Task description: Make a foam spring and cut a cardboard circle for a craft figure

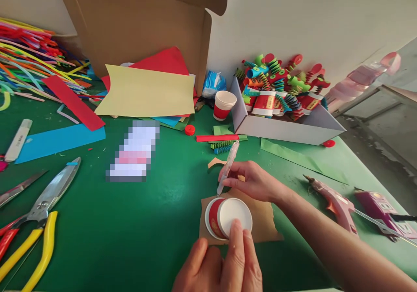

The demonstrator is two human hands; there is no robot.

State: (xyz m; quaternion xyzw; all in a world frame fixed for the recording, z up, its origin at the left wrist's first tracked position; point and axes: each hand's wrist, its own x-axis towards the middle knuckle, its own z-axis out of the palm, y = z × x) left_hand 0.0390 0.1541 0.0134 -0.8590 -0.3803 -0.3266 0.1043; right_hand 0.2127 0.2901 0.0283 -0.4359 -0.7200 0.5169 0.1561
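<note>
A paper cup [214,218] with a red band stands upside down on a torn piece of brown paper [265,220]. My left hand [221,263] holds it down, with fingertips pressed on its white base and the other fingers curled in. My right hand [252,179] is closed around a clear pen [232,158], whose tip points down at the paper beside the cup's rim. A small orange paper scrap [216,162] lies just behind my right hand.
A box [286,129] of paper-cup figures stands at the back right, beside stacked cups [224,105]. Glue gun [332,200] lies right; big scissors [45,203] lie left. A blurred-out rectangle [135,150], coloured paper [150,92] and pipe cleaners [29,61] are behind.
</note>
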